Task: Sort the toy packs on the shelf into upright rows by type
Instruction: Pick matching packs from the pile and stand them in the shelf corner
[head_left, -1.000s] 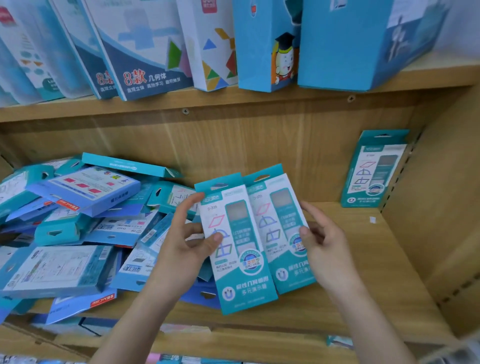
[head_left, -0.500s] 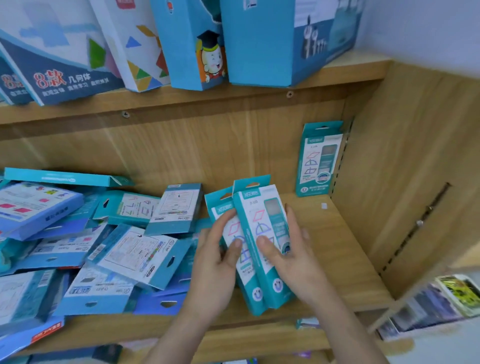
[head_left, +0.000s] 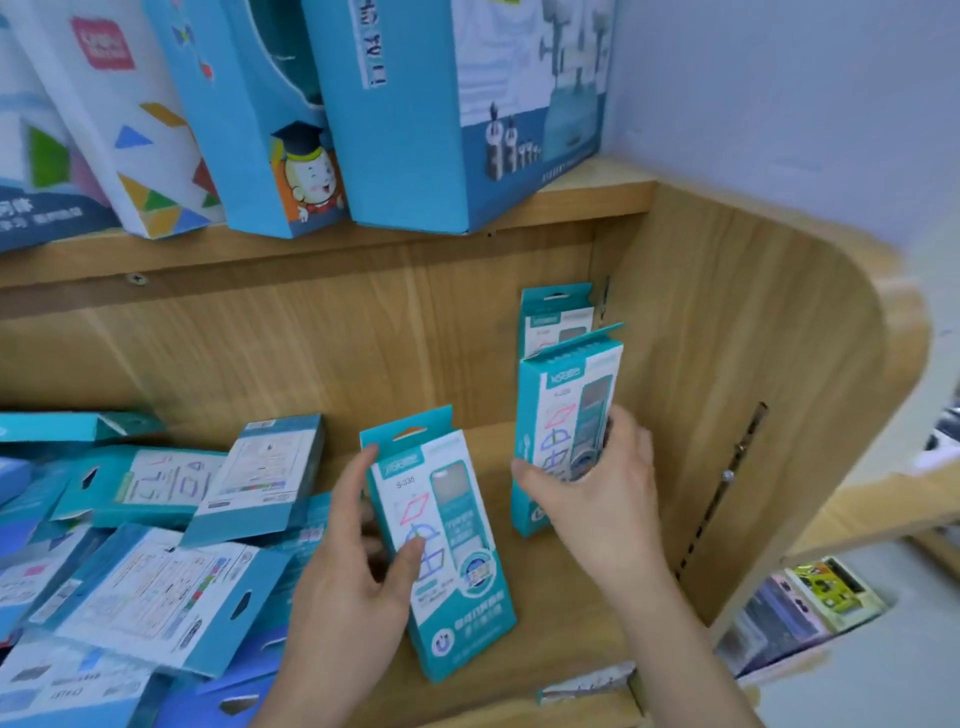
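Observation:
My left hand (head_left: 348, 577) grips a teal toy pack (head_left: 441, 545) with coloured shape outlines, held upright over the shelf board. My right hand (head_left: 597, 493) grips a second matching pack (head_left: 563, 415), upright, near the shelf's right side. Just behind it a third matching pack (head_left: 553, 317) stands upright against the back panel in the right corner. A jumbled pile of teal and blue packs (head_left: 171, 561) lies flat on the left part of the shelf (head_left: 571, 613).
Tall blue and white boxes (head_left: 447, 109) stand on the upper shelf. The wooden side panel (head_left: 727, 395) closes the shelf on the right. Other coloured packs (head_left: 810, 603) show on a lower shelf at the right.
The two packs, held together a second ago, are now apart. My right hand has carried one rightward toward the standing pack; my left hand keeps the other. The view has swung right.

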